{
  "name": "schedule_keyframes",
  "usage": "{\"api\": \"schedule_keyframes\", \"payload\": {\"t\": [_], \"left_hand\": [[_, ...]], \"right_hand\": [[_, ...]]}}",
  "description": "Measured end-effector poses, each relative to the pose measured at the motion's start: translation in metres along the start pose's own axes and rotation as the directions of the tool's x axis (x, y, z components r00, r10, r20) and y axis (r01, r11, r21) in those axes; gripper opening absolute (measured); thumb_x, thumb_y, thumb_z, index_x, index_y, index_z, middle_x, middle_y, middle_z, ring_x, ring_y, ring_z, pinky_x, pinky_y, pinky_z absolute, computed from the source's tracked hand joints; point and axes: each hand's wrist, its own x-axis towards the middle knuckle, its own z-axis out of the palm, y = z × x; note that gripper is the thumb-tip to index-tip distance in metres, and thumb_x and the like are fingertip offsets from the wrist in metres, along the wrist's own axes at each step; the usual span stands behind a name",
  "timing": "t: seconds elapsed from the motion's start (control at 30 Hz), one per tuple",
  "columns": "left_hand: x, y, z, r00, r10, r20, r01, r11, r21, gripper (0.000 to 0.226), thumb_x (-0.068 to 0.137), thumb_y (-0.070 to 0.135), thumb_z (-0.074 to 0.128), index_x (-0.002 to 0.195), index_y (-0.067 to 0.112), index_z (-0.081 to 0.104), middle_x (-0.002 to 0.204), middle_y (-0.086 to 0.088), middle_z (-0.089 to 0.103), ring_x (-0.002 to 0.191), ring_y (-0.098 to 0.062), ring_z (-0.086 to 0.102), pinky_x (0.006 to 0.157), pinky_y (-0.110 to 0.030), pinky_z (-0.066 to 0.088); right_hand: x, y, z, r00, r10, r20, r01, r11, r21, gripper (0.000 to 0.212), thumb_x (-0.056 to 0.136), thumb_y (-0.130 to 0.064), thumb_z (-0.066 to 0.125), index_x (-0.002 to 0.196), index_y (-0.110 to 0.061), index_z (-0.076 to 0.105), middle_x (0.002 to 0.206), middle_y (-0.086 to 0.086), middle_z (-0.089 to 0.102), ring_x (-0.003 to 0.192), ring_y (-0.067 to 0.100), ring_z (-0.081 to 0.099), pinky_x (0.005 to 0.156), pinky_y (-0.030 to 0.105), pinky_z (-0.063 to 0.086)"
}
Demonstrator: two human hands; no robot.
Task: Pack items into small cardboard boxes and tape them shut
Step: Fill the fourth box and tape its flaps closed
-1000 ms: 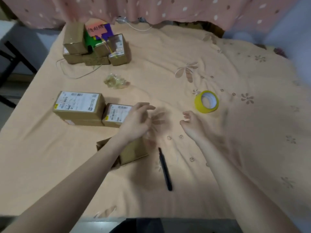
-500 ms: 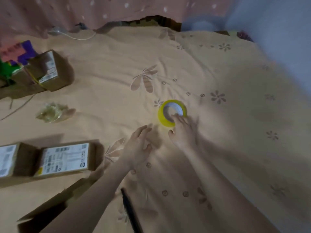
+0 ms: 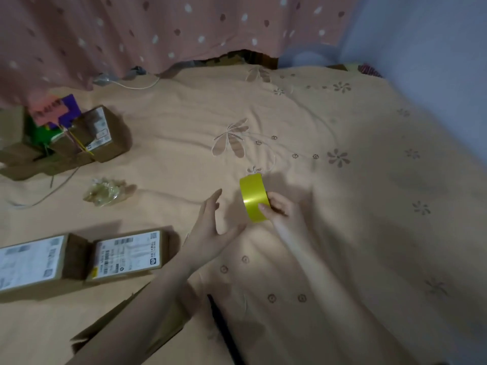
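Observation:
My right hand (image 3: 283, 210) grips a yellow roll of tape (image 3: 253, 196), lifted on edge above the peach bedsheet. My left hand (image 3: 212, 230) hovers just to its left, fingers straight and spread, touching nothing. Under my left forearm lies a brown cardboard box (image 3: 126, 322) with its flaps open, mostly hidden by the arm. Two labelled cardboard boxes (image 3: 126, 255) (image 3: 31, 262) sit side by side at the left.
A black pen (image 3: 224, 327) lies near the bottom centre. A crumpled clear plastic wrapper (image 3: 106, 192) rests left of centre. A cluster of small boxes with colourful items (image 3: 66, 135) stands far left. A spotted pink curtain (image 3: 171, 30) hangs behind the bed; a white cable (image 3: 137, 85) lies below it.
My right hand reached the tape roll, took hold of it and lifted it on edge. My left hand followed to the right. The view swung right, away from the boxes.

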Motion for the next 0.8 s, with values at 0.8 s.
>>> {"api": "schedule_keyframes", "payload": {"t": [0.8], "left_hand": [[-0.224,0.1,-0.255,0.772,0.602,-0.206,-0.628,0.773,-0.093,0.077,0.07,0.046,0.077,0.136,0.041,0.037,0.141,0.009,0.041,0.131,-0.013,0.042,0.106,-0.049,0.038]], "right_hand": [[-0.258,-0.219,0.143,0.811,-0.543,0.219,0.547,0.836,0.045,0.025,0.082,-0.015,0.062,0.106,-0.01,0.064,0.103,0.007,0.069,0.106,0.024,0.063,0.099,0.05,0.046]]}}
